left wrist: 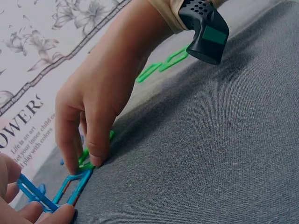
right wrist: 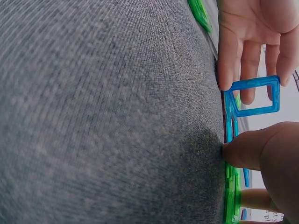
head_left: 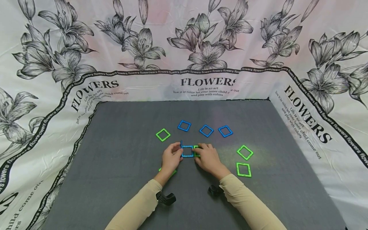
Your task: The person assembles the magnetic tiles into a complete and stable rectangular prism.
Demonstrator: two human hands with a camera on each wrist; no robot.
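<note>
A blue square magnetic tile frame [head_left: 188, 156] lies flat on the grey surface between the two hands. Along its left edge stands a second, upright blue square frame [right wrist: 256, 111]; my left hand [head_left: 171, 158] pinches it between thumb and fingers. On the other side, a green square frame [right wrist: 230, 191] lies flat against the flat blue one. My right hand [head_left: 209, 158] grips this green frame, thumb at the near edge and fingers over it, covering most of it in the head view. The left wrist view shows the right fingertips [left wrist: 96, 160] down on the green frame.
Beyond the hands lie a green frame [head_left: 163, 135] and three blue frames, the middle one [head_left: 206, 131] among them. Two green frames, one farther [head_left: 245, 152] and one nearer [head_left: 243, 175], are at the right. Another green frame [head_left: 173, 173] is partly under the left wrist.
</note>
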